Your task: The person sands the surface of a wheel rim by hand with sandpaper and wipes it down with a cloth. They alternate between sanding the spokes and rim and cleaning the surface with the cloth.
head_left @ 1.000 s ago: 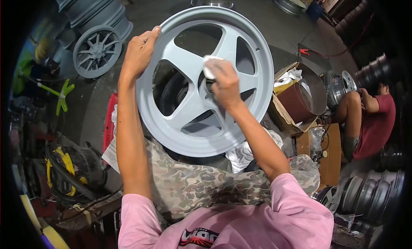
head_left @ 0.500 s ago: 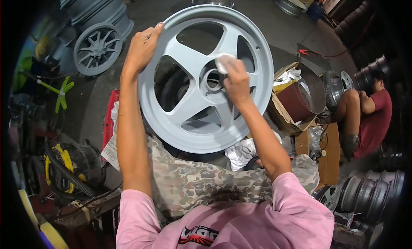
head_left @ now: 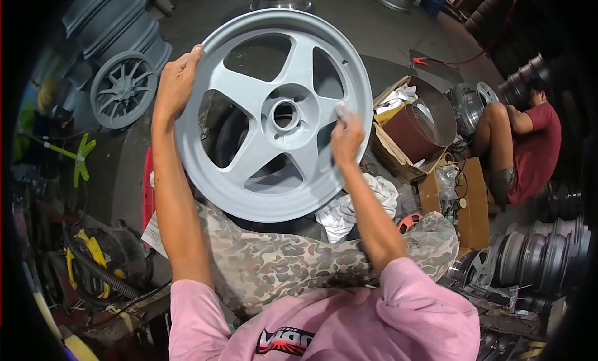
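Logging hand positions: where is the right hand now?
In the head view, the right hand presses on the right-side spoke of the grey five-spoke alloy wheel, beside its hub and near the right rim.

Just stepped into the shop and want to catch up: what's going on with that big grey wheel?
A person in a pink shirt holds a grey five-spoke wheel rim tilted on their lap. The left hand grips its outer edge, while the right hand presses a small pale pad, mostly hidden, against a spoke near the rim. White rags lie below. Another person sits nearby among other rims.
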Motion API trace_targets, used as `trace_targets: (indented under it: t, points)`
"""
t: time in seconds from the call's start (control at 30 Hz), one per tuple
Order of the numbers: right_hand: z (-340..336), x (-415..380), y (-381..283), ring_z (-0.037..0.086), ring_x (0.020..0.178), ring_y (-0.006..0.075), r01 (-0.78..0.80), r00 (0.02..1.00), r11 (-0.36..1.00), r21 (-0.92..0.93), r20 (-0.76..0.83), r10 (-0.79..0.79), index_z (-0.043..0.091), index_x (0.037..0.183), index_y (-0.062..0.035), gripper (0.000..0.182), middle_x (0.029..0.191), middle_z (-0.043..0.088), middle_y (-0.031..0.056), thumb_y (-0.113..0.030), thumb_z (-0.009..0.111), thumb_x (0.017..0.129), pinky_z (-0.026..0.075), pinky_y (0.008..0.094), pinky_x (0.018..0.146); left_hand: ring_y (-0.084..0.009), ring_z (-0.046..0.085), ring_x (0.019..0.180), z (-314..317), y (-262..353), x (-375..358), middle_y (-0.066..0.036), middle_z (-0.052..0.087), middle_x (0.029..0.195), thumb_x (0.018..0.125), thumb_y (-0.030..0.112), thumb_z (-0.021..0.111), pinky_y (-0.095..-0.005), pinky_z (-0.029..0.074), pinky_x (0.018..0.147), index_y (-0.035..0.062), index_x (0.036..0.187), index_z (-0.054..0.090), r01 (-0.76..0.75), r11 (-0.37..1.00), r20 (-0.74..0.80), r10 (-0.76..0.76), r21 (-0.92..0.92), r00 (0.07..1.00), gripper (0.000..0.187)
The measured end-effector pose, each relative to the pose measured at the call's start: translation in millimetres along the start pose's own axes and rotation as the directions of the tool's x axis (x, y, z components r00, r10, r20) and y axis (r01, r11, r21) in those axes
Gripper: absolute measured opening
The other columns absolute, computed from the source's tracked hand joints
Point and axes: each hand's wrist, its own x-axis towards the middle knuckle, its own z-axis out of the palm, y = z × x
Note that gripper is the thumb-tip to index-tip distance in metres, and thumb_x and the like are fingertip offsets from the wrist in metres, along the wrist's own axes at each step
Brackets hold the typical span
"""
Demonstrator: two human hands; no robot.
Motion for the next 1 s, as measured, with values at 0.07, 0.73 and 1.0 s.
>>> trace_targets:
  t: [0.07, 0.73, 1.0]
  points:
    - [3.1, -27.6, -12.6, 0.066, 0.106, 0.0396, 0.431, 0.896, 0.901, 0.045, -0.140, -0.421, 0.073, 0.117, 0.0001, 0.040, 0.108, 0.070, 0.0197, 0.010, 0.056, 0.082, 0.052, 0.0486, 0.093, -0.0197, 0.065, 0.092, -2.9, 1.9, -0.3, -0.019, 0.075, 0.093, 0.108, 0.050, 0.053, -0.0352, 0.050, 0.089, -0.0058, 0.117, 0.072, 0.018, 1.000, 0.011, -0.018, -0.013, 1.000, 0.060]
    - [3.1, -26.9, -16.1, 0.064, 0.117, 0.0386, 0.522, 0.852, 0.846, 0.109, -0.033, -0.522, 0.073, 0.123, -0.0014, 0.061, 0.121, 0.071, 0.0180, 0.018, 0.051, 0.070, 0.052, 0.0451, 0.102, -0.0149, 0.060, 0.088, -7.5, -16.2, 8.6, -0.015, 0.070, 0.087, 0.107, 0.052, 0.054, -0.0322, 0.050, 0.086, -0.0055, 0.117, 0.072, 0.010, 0.999, -0.007, -0.010, 0.031, 1.000, 0.061]
    - [-16.0, -72.3, -43.4, 0.063, 0.118, 0.0408, 0.443, 0.884, 0.887, 0.132, 0.102, -0.457, 0.072, 0.122, -0.0004, 0.056, 0.121, 0.069, 0.0220, 0.019, 0.056, 0.072, 0.050, 0.0469, 0.105, -0.0171, 0.062, 0.091, -9.0, -24.2, 14.1, -0.020, 0.073, 0.090, 0.106, 0.055, 0.054, -0.0345, 0.050, 0.090, -0.0061, 0.119, 0.071, 0.031, 0.999, 0.007, -0.031, 0.026, 0.999, 0.065]
